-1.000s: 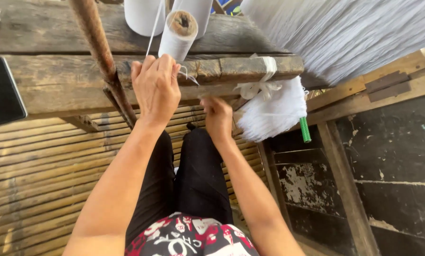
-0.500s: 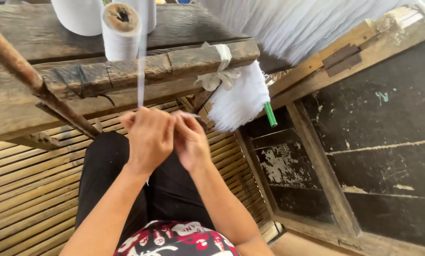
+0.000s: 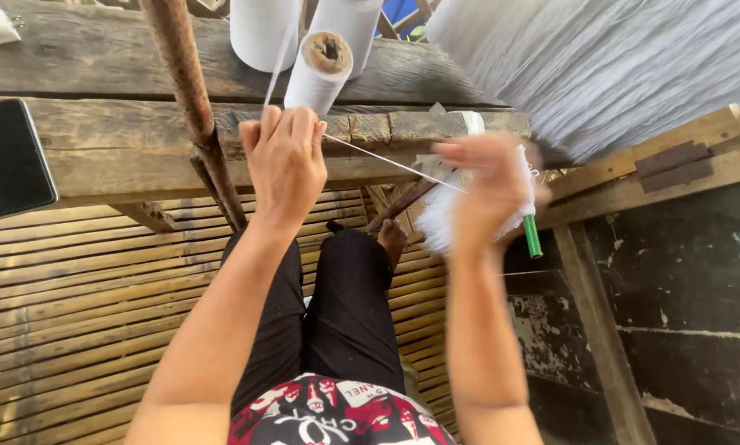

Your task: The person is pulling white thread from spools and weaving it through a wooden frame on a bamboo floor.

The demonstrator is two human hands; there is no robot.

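Fingers (image 3: 283, 124) of left hand (image 3: 286, 165) pinching white thread (image 3: 386, 161), stretched taut across to blurred right hand (image 3: 489, 194), grip there unclear. Thread fed from cone (image 3: 319, 72) on wooden beam (image 3: 122, 140). Likely light, limp, easily snapped; best pinched near fingertips.

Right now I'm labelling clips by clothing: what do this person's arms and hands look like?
Both arms are bare to above the elbow, with no sleeves, gloves, watch or bracelets in view. The left hand shows no rings. The right hand is blurred, so rings there cannot be told.
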